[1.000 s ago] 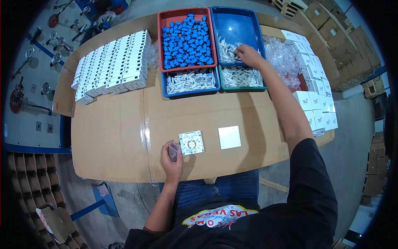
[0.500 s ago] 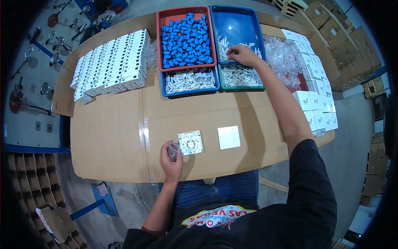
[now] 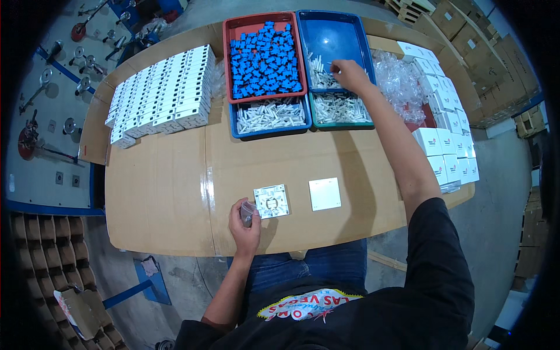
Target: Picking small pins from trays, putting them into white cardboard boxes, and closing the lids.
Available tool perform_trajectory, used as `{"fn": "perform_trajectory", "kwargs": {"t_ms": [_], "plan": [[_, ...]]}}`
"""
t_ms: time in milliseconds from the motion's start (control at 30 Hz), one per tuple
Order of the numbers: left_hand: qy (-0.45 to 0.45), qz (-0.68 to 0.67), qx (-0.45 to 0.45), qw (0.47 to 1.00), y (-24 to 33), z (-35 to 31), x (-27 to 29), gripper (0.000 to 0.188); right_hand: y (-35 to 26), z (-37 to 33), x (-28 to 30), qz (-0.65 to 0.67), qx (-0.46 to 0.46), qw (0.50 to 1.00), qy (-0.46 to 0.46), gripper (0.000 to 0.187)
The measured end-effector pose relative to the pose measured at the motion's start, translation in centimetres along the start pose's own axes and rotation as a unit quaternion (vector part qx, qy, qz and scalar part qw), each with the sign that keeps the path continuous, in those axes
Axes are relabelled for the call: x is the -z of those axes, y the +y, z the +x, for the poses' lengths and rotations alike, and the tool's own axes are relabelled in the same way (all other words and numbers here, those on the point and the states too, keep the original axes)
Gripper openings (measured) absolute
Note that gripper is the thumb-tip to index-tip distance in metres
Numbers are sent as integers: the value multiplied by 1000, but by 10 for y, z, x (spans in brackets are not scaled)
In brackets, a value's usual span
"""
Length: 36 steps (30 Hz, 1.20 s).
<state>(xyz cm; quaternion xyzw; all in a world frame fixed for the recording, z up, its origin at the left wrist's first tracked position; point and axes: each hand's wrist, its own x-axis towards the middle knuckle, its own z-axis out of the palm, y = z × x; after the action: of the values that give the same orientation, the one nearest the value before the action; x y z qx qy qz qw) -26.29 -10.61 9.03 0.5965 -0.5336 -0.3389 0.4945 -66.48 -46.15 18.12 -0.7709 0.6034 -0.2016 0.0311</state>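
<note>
A small clear plastic bag is pinched in my left hand, close to the table's near edge. Just right of that hand lies a square white plate with a round opening and fittings on its face. A plain white square plate lies flat farther right. My right hand reaches over the upper blue tray, fingers closed together above the small white sticks in it. Whatever its fingertips hold is too small to make out.
A red tray of blue pieces and two lower trays of white pieces, one blue and one green, stand alongside. Stacked white units line the left; plastic wrap and white boxes occupy the right.
The right hand has shifted slightly to the right within the upper blue tray. My left hand keeps its hold on the bag; the whole view has moved a little.
</note>
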Motion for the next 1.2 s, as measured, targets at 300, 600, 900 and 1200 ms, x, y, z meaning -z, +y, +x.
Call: {"fn": "perform_trajectory", "kwargs": {"t_ms": [300, 600, 900, 1200], "plan": [[5, -2, 3, 1000, 1, -1, 2, 36, -10, -2, -1, -121, 14, 991, -50, 18], [16, -15, 3, 1000, 0, 0, -2, 36, 14, -1, 2, -12, -23, 999, -19, 18], [19, 7, -3, 1000, -1, -1, -1, 37, -7, -7, -8, -95, -53, 993, -39, 14], [13, 17, 6, 1000, -1, 1, -1, 36, 3, -1, -10, -140, -49, 988, -53, 28]]}}
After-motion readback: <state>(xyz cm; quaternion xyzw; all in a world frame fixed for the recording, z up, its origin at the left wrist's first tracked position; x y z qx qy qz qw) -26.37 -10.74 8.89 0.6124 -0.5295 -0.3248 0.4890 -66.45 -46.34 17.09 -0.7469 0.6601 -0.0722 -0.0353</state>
